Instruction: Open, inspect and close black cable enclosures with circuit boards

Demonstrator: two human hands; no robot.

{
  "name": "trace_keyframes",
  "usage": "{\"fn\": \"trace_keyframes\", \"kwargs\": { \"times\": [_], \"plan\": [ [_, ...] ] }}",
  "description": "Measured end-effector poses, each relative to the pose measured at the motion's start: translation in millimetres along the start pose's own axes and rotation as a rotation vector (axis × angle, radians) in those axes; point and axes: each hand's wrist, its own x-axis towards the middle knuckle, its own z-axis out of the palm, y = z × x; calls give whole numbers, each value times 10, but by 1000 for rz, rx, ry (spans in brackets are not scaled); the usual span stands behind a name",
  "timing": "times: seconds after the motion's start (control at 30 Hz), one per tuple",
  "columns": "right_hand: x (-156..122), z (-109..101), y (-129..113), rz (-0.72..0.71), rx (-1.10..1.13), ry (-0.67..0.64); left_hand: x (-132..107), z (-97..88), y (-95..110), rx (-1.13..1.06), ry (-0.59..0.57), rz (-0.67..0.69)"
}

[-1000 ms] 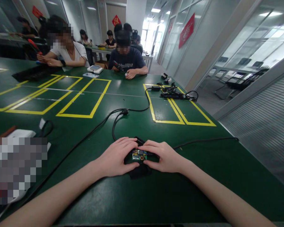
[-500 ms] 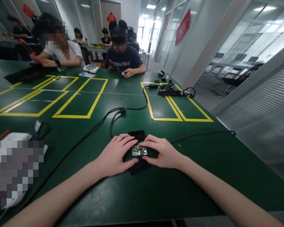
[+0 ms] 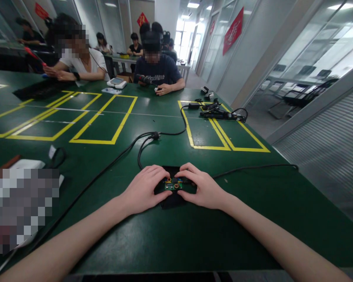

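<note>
A small green circuit board (image 3: 173, 186) with copper-coloured ring coils is gripped at its ends between my two hands. My left hand (image 3: 145, 190) has thumb and fingers curled round the board's left end. On the opposite end, the fingers and thumb of my right hand (image 3: 207, 188) close in the same way. Behind the board sits a black plastic piece (image 3: 172, 170), partly covered by my fingertips. Another black flat piece (image 3: 173, 202) shows below my thumbs. Whether the board touches either black piece cannot be made out.
A black cable with a plug (image 3: 155, 136) crosses the green table (image 3: 129, 243) beyond my hands. Another cable (image 3: 255, 167) runs off to the right. Several black adapters and cords (image 3: 220, 112) lie near yellow tape outlines. Two people sit across the table, one holding a power tool (image 3: 145, 79).
The board has tilted, so its face looks green instead of bright with glare. The black pieces now sit closer around it. Both hands keep their grip; my view has shifted slightly.
</note>
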Motion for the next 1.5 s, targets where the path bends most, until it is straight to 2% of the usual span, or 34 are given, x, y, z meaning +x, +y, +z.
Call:
{"fn": "trace_keyframes", "kwargs": {
  "times": [0.2, 0.4, 0.6, 0.87, 0.97, 1.1, 1.2, 1.27, 1.37, 1.5],
  "plan": [
    [2, 31, -6, 33, -44, 22, 0, 25, -38, 4, 18, 5],
    [14, 31, -5, 34, -74, 45, 6, -28, -67, -41, 121, -26],
    [10, 53, -16, 14, -147, 61, 9, -61, -107, 7, 44, -34],
    [26, 114, -33, 9, -209, 105, 8, -56, -122, 69, 26, -30],
    [38, 87, 0, 20, -181, 133, 7, -69, -115, 54, 55, -26],
    [45, -19, 70, 38, -166, 163, 12, -109, -85, 13, 158, -29],
    [25, -106, 102, -3, -136, 193, 12, -150, -58, -57, 195, -8],
    [-3, -146, 105, -98, -104, 183, 5, -174, -41, -139, 156, 10],
    [-45, -173, 98, -237, -57, 128, -10, -191, -28, -247, 27, 14],
    [-59, -174, 100, -255, -25, 27, -22, -173, -49, -277, -79, 14]
  ]
}}
